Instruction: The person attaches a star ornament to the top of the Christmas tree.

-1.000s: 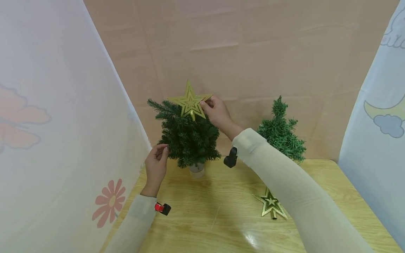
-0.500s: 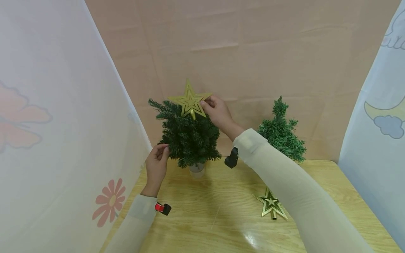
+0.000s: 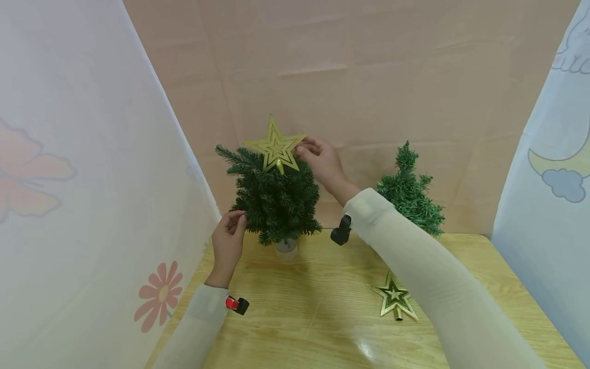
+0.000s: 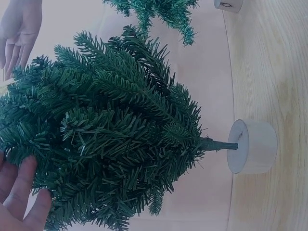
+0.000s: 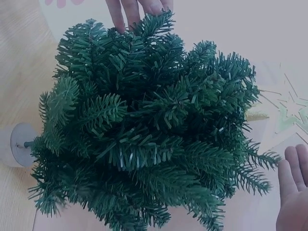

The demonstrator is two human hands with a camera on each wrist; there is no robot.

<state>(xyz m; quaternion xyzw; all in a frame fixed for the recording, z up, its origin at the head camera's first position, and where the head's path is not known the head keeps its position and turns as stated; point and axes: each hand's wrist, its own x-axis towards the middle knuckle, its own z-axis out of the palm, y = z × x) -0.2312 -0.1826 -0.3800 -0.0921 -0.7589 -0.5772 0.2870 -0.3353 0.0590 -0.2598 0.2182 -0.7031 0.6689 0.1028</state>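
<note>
A gold star tree topper [image 3: 275, 148] sits at the top of the dark green Christmas tree [image 3: 276, 205], its short stem going down among the branches. My right hand [image 3: 324, 161] is just right of the star; the right wrist view has its fingers [image 5: 288, 178] apart from the star's edge. At the tree's left side, my left hand [image 3: 228, 241] pinches branch tips between thumb and fingers. In the left wrist view, fingertips [image 4: 24, 178] lie against the needles. The tree stands upright on a round white base [image 4: 260, 147].
A second, lighter green tree [image 3: 410, 195] stands at the back right, partly behind the right sleeve. Another gold star topper [image 3: 394, 296] lies on the wooden table [image 3: 295, 307]. A peach cloth [image 3: 369, 77] hangs behind, with printed white cloths [image 3: 92, 154] at the sides.
My right hand has let go of the star's right point and moved slightly right. The star stays on the treetop, shifted slightly left. My left hand has not moved.
</note>
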